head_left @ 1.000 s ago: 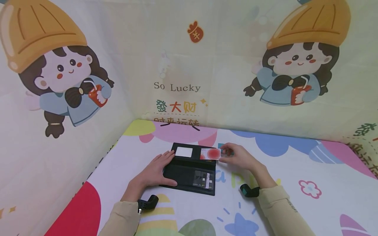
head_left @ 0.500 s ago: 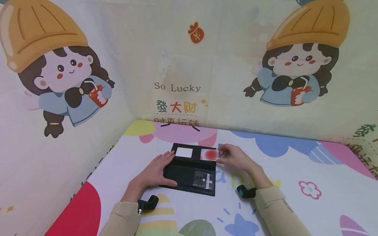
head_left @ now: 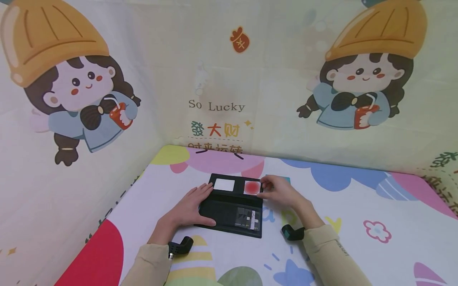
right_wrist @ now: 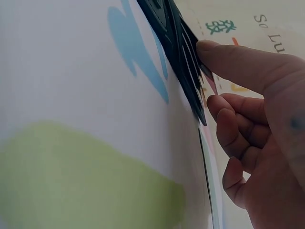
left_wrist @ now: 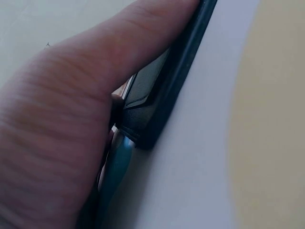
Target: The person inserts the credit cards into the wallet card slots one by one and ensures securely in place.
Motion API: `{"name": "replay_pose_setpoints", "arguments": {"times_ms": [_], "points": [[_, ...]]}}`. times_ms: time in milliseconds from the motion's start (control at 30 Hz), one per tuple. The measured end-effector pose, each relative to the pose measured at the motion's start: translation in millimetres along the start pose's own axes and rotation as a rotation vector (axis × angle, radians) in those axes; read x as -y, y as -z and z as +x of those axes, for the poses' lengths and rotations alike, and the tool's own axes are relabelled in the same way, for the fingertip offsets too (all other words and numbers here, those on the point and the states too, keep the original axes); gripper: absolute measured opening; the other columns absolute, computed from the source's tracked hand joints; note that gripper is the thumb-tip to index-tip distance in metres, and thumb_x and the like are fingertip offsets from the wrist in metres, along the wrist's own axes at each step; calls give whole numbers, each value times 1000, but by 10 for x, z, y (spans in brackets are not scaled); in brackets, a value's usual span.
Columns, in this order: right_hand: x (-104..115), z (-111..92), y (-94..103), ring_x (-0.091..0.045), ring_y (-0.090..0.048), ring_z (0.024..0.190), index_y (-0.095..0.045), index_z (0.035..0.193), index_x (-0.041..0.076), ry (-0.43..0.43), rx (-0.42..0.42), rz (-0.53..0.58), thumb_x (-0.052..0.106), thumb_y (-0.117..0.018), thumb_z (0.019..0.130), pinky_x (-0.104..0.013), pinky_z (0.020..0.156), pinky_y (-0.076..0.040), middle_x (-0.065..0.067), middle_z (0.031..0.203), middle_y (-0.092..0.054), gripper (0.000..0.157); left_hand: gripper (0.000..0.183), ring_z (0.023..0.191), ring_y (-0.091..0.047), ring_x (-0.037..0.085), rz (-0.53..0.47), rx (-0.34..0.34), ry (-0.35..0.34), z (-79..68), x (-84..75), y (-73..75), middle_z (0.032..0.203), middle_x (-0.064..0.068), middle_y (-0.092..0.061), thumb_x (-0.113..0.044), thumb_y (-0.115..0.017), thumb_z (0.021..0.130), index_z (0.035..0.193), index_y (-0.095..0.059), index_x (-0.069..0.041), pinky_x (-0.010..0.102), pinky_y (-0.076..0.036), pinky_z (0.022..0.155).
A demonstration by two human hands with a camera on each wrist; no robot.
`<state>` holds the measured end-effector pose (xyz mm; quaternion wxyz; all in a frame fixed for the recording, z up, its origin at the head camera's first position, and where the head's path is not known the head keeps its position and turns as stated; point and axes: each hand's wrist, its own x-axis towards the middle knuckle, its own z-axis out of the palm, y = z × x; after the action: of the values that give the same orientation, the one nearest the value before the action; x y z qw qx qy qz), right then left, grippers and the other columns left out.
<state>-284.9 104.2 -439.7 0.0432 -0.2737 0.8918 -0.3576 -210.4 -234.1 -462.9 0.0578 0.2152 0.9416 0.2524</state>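
An unfolded black card wallet point(head_left: 225, 210) lies on the table. My left hand point(head_left: 186, 206) rests spread on its left side, fingers on the upper panel's edge and thumb across the lower panel. That thumb also lies along the dark edge in the left wrist view. A white card with a red circle point(head_left: 252, 187) sits at the upper panel's right end, mostly inside the slot. My right hand point(head_left: 280, 191) pinches its outer edge between thumb point(right_wrist: 238, 62) and forefinger. A white rectangle point(head_left: 224, 184) shows on the upper panel's left; a dark patterned card point(head_left: 247, 218) fills the lower pocket.
Part of a flat teal piece point(head_left: 287, 180) shows behind the right hand. The tabletop point(head_left: 358, 206) has a colourful printed cover. Printed cloth walls point(head_left: 279, 79) stand at the back and left. Each wrist carries a small black camera point(head_left: 292, 233).
My right hand has moved left, and the red-circle card has slid further into the wallet's slot. More of the teal piece shows now. My left hand has stayed on the wallet.
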Motion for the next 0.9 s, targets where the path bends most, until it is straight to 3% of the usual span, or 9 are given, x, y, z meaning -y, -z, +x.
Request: {"name": "replay_pose_setpoints", "arguments": {"times_ms": [600, 900], "points": [[112, 113, -115, -18, -52, 78, -66, 105, 1, -6, 1, -31, 19, -83, 85, -32, 71, -47, -2, 84, -58, 32, 117, 154, -12, 25, 8, 2, 3, 8, 10, 5, 166, 6, -23, -66, -79, 72, 159, -30, -6, 47, -7, 124], [179, 142, -142, -18, -51, 77, -66, 108, 1, -35, 21, -24, 21, -83, 86, -33, 69, -45, -2, 83, -56, 34, 117, 154, -11, 24, 10, 7, 10, 13, 12, 10, 166, 5, -23, -68, -79, 72, 159, -30, -7, 47, -7, 124]]}}
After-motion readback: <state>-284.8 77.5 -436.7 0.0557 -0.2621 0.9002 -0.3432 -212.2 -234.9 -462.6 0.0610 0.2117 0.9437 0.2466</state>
